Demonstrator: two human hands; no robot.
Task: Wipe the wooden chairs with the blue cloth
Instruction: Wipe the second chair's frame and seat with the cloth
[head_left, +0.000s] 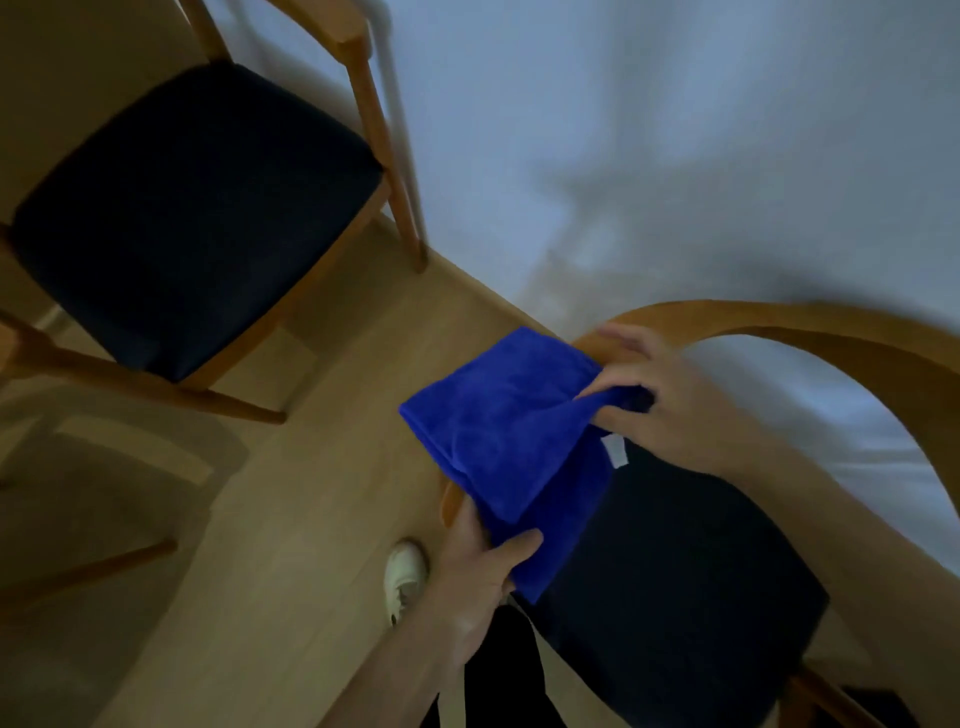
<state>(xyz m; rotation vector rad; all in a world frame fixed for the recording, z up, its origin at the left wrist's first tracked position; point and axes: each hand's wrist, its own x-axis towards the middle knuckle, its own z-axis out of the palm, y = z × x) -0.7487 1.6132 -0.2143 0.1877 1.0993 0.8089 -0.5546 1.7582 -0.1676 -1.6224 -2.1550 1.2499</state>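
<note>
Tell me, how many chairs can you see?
2. One wooden chair stands at the upper left by the wall. The other chair is at the lower right, under the blue cloth. Others may be out of view.

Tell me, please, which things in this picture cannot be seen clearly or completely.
- Near chair, head view: the right edge cuts off its curved back; the blue cloth hides part of the frame.
- Right hand: motion blur smears the fingers.
- White tag: too small to read.
- Far chair: the top edge cuts off its backrest.
</note>
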